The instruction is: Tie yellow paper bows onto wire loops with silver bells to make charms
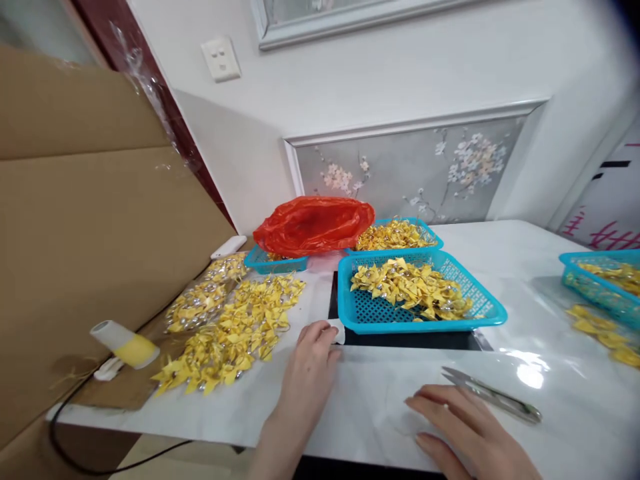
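My left hand (313, 360) reaches over the white tabletop to a small white piece (339, 331) near the front left corner of a blue basket (423, 327). Its fingers are curled, and what they grip is partly hidden. Yellow star-shaped flowers with silvery beads (410, 287) fill part of that basket. At the lower right my right hand (460, 427) is held low over the table, thumb and fingers apart, with a faint thin thread near its fingertips. Metal thread snips (493, 395) lie just beyond it.
Many yellow flowers (235, 333) are spread at the left beside a cardboard panel (90, 233). A red plastic bag (315, 227) and another blue basket (395, 237) stand behind. A further blue basket (600, 293) is at the far right. A yellow-and-white cylinder (125, 345) lies left.
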`<state>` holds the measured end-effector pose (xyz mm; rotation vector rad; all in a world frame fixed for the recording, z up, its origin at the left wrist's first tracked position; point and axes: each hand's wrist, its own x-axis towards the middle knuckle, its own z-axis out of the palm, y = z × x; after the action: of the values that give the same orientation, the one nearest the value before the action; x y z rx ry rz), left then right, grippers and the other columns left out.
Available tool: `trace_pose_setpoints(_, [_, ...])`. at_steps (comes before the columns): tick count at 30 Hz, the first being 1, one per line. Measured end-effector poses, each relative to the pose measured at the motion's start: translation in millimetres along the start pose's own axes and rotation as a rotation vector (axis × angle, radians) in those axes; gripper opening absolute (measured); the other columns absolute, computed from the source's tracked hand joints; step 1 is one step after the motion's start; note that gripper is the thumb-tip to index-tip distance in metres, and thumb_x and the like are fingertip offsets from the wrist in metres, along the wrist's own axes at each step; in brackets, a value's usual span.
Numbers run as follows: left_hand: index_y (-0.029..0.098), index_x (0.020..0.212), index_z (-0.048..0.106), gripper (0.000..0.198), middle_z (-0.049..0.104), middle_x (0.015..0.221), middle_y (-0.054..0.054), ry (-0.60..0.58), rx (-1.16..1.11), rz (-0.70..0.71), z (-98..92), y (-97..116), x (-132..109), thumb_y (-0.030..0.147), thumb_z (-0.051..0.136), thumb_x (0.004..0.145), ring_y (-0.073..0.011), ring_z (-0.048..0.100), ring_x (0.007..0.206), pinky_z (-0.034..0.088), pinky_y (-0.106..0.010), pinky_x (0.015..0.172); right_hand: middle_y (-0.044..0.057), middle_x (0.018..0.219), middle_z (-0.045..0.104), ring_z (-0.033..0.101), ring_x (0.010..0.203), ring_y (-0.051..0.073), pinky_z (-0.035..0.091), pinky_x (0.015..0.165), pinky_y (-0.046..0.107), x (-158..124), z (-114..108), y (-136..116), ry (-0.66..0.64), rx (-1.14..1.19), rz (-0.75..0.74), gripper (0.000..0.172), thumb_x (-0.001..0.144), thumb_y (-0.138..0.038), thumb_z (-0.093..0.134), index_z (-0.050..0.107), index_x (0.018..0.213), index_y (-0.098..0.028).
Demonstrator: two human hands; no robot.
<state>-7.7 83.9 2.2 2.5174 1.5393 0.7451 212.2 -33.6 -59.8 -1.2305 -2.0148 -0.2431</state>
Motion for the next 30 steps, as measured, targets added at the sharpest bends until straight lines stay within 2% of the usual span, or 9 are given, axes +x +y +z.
trace_pose_setpoints(3, [0.017, 0.088, 0.071, 0.018, 0.074, 0.097, -0.006, -0.103, 0.047, -0.001, 5.9, 1, 11, 0.005, 0.058, 0.089, -0.0219, 0.068, 0.098, 0.056, -0.040, 0.090, 0.007, 0.098, 0.071, 0.072, 0.085, 0.020, 0.062, 0.068, 0.031, -2, 11, 10, -0.084, -0.042, 0.020, 0.018, 0.096, -0.031, 0.053, 0.066, 0.107, -0.024])
trace_pose_setpoints(5, [0.016, 0.097, 0.069, 0.010, 0.072, 0.101, -0.005, -0.160, 0.081, -0.024, 7.2, 0, 15, 0.018, 0.060, 0.093, -0.0204, 0.069, 0.093, 0.057, -0.041, 0.084, 0.006, 0.100, 0.071, 0.071, 0.088, 0.021, 0.061, 0.069, 0.032, -6, 12, 12, -0.128, -0.036, 0.058, 0.017, 0.094, -0.029, 0.056, 0.065, 0.107, -0.024])
trace_pose_setpoints(8, [0.017, 0.114, 0.064, 0.024, 0.069, 0.113, -0.008, -0.212, 0.131, -0.069, 7.7, -1, 20, 0.030, 0.060, 0.095, -0.0209, 0.068, 0.092, 0.058, -0.041, 0.079, 0.006, 0.104, 0.069, 0.069, 0.093, 0.022, 0.060, 0.071, 0.032, -9, 7, 12, -0.126, -0.027, 0.111, 0.017, 0.094, -0.027, 0.057, 0.064, 0.109, -0.024])
trace_pose_setpoints(11, [0.017, 0.117, 0.063, 0.025, 0.068, 0.116, -0.008, -0.230, 0.171, -0.097, 9.4, 0, 22, 0.029, 0.060, 0.095, -0.0218, 0.068, 0.094, 0.058, -0.042, 0.081, 0.005, 0.103, 0.068, 0.067, 0.093, 0.022, 0.057, 0.074, 0.034, -7, 6, 9, -0.134, 0.013, 0.158, 0.014, 0.094, -0.024, 0.057, 0.063, 0.107, -0.024])
trace_pose_setpoints(15, [0.017, 0.118, 0.062, 0.027, 0.067, 0.117, -0.008, -0.229, 0.207, -0.110, 14.0, 0, 21, 0.029, 0.061, 0.094, -0.0225, 0.068, 0.096, 0.058, -0.043, 0.081, 0.002, 0.096, 0.066, 0.063, 0.086, 0.022, 0.048, 0.068, 0.032, -4, 18, -4, -0.207, 0.133, 0.180, 0.010, 0.091, -0.018, 0.059, 0.062, 0.098, -0.026])
trace_pose_setpoints(20, [0.018, 0.120, 0.062, 0.028, 0.065, 0.122, -0.009, -0.228, 0.203, -0.074, 20.7, -2, 17, 0.029, 0.061, 0.094, -0.0240, 0.066, 0.101, 0.056, -0.045, 0.085, 0.002, 0.086, 0.062, 0.057, 0.079, 0.022, 0.039, 0.069, 0.034, -1, 31, -22, -0.108, 0.250, 0.330, 0.024, 0.100, -0.017, 0.038, 0.055, 0.084, -0.023])
trace_pose_setpoints(25, [0.019, 0.121, 0.061, 0.029, 0.064, 0.125, -0.009, -0.216, 0.097, -0.067, 24.2, -3, 17, 0.030, 0.061, 0.094, -0.0245, 0.066, 0.103, 0.056, -0.046, 0.087, -0.004, 0.065, 0.050, 0.048, 0.059, 0.015, 0.038, 0.059, 0.025, 15, 15, -26, -0.099, 0.592, 0.704, 0.028, 0.102, -0.036, 0.036, 0.045, 0.078, -0.024])
trace_pose_setpoints(28, [0.017, 0.116, 0.065, 0.023, 0.067, 0.122, -0.010, -0.175, -0.028, -0.110, 16.0, -1, 14, 0.024, 0.061, 0.094, -0.0255, 0.065, 0.107, 0.053, -0.049, 0.092, -0.004, 0.067, 0.046, 0.042, 0.062, 0.015, 0.035, 0.058, 0.025, 28, -1, -22, -0.124, 0.693, 0.754, 0.031, 0.100, -0.044, 0.038, 0.046, 0.078, -0.023])
trace_pose_setpoints(30, [0.014, 0.113, 0.067, 0.022, 0.068, 0.123, -0.014, -0.135, -0.141, -0.149, 6.1, 2, 7, 0.016, 0.061, 0.091, -0.0298, 0.061, 0.117, 0.046, -0.053, 0.102, -0.004, 0.069, 0.044, 0.040, 0.063, 0.015, 0.034, 0.058, 0.025, 36, -11, -19, -0.159, 0.754, 0.740, 0.031, 0.099, -0.046, 0.039, 0.048, 0.079, -0.023])
